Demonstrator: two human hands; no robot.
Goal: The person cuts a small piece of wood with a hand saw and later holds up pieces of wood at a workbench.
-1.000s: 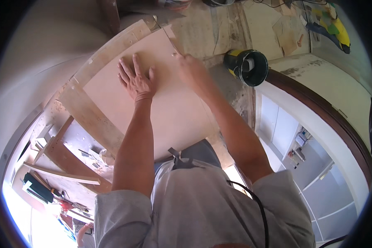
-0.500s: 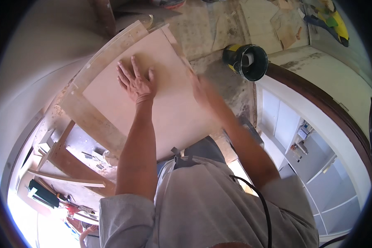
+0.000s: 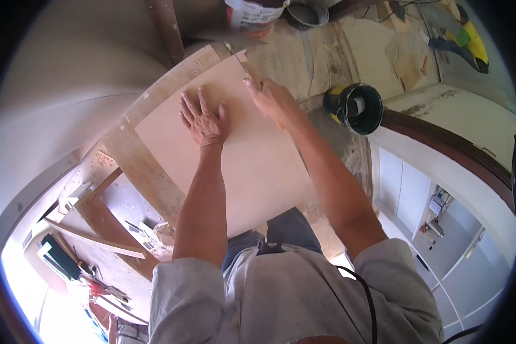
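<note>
Head view: a person leans over a pale board, both forearms reaching up from the lower edge of the picture.
Left hand: the left hand (image 3: 203, 120) lies flat, palm down, on the board, fingers spread wide and pointing toward the far edge; it holds nothing, and the forearm runs almost straight up the picture.
Right hand: the right hand (image 3: 272, 98) rests at the board's right edge near the far corner, fingers curled loosely and pointing up and to the left; I cannot tell whether it pinches something small against the edge.
Board: the pale board (image 3: 252, 166) lies under both hands and reaches back to the person's waist; its far corner sits just beyond the right fingertips.
Board's axis: the long axis runs from the far upper corner down and to the right toward the person, so the sheet lies slantwise in the picture.
Support: the board rests on wooden planks (image 3: 143, 166) that cross beneath its left side; one plank follows the far left edge, another runs out from under it toward the lower right.
Nearby: a yellow and dark round tool (image 3: 354, 107) lies on the floor well to the right of the right hand; a bucket (image 3: 252, 16) stands beyond the far corner.
Lower left: small hand tools (image 3: 69, 258) lie scattered on a worktop, well apart from both hands.
</note>
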